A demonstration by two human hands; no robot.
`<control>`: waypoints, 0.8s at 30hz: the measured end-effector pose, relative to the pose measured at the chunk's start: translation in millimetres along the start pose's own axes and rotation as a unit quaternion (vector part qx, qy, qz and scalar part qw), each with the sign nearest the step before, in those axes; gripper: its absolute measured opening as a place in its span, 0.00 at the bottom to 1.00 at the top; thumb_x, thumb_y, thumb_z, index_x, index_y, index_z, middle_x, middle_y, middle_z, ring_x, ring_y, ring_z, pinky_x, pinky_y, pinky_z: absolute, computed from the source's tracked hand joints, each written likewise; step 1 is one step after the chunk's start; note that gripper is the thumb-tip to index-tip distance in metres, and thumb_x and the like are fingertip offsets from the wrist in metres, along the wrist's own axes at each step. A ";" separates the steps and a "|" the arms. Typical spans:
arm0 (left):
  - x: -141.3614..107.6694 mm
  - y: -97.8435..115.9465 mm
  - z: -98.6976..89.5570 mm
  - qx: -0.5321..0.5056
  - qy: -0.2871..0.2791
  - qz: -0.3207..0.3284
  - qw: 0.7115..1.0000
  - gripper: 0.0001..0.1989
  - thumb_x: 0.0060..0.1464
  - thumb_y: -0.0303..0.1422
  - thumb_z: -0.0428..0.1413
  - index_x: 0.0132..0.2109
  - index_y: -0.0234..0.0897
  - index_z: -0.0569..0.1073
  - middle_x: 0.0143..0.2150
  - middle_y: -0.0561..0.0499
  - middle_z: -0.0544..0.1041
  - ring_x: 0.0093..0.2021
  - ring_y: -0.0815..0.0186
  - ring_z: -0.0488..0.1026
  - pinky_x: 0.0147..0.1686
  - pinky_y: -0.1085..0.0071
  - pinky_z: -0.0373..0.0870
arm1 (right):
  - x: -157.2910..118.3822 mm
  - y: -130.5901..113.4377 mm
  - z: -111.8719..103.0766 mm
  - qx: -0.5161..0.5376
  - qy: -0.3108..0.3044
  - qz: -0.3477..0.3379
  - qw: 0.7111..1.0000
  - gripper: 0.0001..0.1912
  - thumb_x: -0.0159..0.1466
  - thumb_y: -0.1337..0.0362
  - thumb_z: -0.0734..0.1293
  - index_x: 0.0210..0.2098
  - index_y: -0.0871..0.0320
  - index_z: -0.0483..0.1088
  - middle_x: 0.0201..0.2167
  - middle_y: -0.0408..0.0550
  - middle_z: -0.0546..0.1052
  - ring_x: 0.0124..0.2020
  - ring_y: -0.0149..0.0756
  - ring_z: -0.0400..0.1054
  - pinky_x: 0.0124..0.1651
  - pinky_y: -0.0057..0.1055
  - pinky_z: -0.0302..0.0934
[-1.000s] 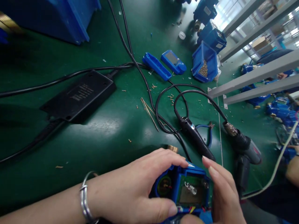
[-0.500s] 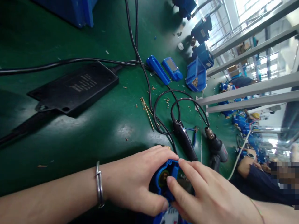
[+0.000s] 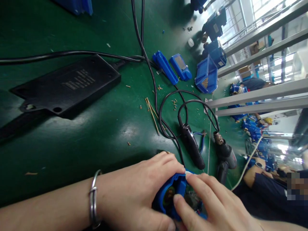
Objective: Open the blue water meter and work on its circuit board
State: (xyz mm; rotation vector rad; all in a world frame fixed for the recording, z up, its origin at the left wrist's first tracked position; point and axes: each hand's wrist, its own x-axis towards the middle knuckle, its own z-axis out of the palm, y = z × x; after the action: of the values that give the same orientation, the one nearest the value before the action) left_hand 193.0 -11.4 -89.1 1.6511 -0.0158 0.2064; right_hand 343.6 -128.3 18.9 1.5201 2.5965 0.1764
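Low in the view is a blue plastic meter housing (image 3: 182,188), its open side facing me, with a round brownish part and what looks like a circuit board inside. My left hand (image 3: 141,191) wraps round its left side, thumb near the bottom and fingers over the far rim. From the right, my right hand (image 3: 213,200) grips it too, one fingertip at the top edge and the thumb reaching into the opening. Between them the hands hide much of the housing. Just beyond lies a black corded electric screwdriver (image 3: 192,146).
A black power adapter (image 3: 77,85) lies left on the green bench. Loose brass screws (image 3: 174,102), thin brass rods (image 3: 152,115), blue covers (image 3: 166,67), a blue screw bin (image 3: 209,72) and a heat gun (image 3: 226,154) lie around. Another person's arm (image 3: 252,168) is at right.
The view has shifted slightly. Both hands sit a little lower in the picture, still on the blue housing, and the lower pale part of it is now covered by them.
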 end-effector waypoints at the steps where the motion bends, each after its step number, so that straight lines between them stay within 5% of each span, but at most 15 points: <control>1: -1.0 0.2 -0.3 0.003 0.002 0.000 1.000 0.30 0.43 0.33 0.64 0.54 0.37 0.66 0.49 0.46 0.71 0.49 0.55 0.68 0.55 0.58 0.66 | -0.8 -1.0 0.6 0.004 0.002 0.010 1.000 0.11 0.58 0.63 0.64 0.39 0.52 0.74 0.34 0.52 0.79 0.31 0.41 0.74 0.28 0.31 0.71; 14: -1.9 -1.7 -2.0 0.003 0.022 0.028 0.999 0.28 0.47 0.43 0.65 0.52 0.39 0.66 0.46 0.47 0.72 0.46 0.55 0.70 0.55 0.57 0.66 | -4.4 -10.1 7.3 0.013 0.042 0.055 0.998 0.09 0.57 0.61 0.67 0.38 0.51 0.74 0.36 0.54 0.78 0.34 0.44 0.74 0.29 0.34 0.72; 18: -6.6 -3.5 -5.7 -0.011 0.024 0.029 0.999 0.30 0.44 0.42 0.65 0.53 0.40 0.65 0.48 0.47 0.71 0.46 0.55 0.70 0.51 0.61 0.69 | -20.3 2.7 1.3 0.152 0.033 0.099 0.983 0.17 0.65 0.54 0.65 0.47 0.58 0.70 0.43 0.57 0.75 0.43 0.41 0.73 0.43 0.31 0.73; 20: -7.8 -1.2 -7.1 -0.011 0.020 0.016 1.000 0.28 0.45 0.36 0.62 0.54 0.40 0.65 0.49 0.48 0.71 0.46 0.56 0.70 0.48 0.64 0.71 | -38.9 6.9 3.4 0.263 0.044 0.200 0.943 0.23 0.67 0.51 0.63 0.54 0.61 0.66 0.50 0.58 0.71 0.51 0.41 0.70 0.51 0.30 0.70; 24: -2.3 13.3 -4.2 0.024 0.043 -0.041 0.998 0.21 0.47 0.27 0.52 0.50 0.41 0.66 0.46 0.51 0.73 0.44 0.58 0.72 0.43 0.68 0.72 | -71.1 -5.0 26.1 0.467 0.091 0.391 0.788 0.16 0.69 0.60 0.60 0.55 0.55 0.66 0.54 0.53 0.69 0.52 0.36 0.70 0.50 0.26 0.70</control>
State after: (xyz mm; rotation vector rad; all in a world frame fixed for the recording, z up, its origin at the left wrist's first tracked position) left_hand 188.5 -8.8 -76.0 1.6862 0.1240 0.2168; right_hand 378.2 -191.8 -4.1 2.9402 1.9944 -1.1070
